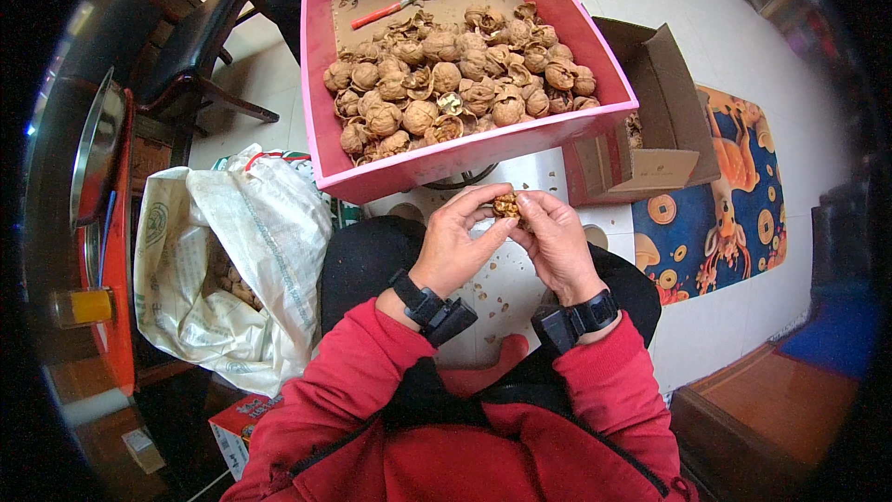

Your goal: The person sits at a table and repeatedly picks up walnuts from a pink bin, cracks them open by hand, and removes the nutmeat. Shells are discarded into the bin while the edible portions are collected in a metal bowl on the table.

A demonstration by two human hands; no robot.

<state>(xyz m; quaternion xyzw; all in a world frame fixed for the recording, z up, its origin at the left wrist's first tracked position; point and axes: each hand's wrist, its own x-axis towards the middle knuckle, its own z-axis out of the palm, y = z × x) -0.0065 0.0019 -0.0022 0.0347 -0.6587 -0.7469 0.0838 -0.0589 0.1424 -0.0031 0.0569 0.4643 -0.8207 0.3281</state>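
Between the fingertips of both hands is a cracked walnut (504,206), its shell partly off. My left hand (456,230) pinches it from the left, and my right hand (561,240) grips it from the right with the thumb on top. Just beyond the hands is a pink box (474,153) with a heap of walnuts (439,77), many with broken shells. One of these shows a pale kernel (449,104). Pliers with red handles (397,3) lie on the box's bare floor at the far side.
A white woven sack (279,279) with walnuts inside stands at left. Right of the pink box is an open cardboard box (662,104). A patterned mat (718,223) covers the floor at right. Shell bits lie on the tiles (488,321). A black chair (202,56) stands at upper left.
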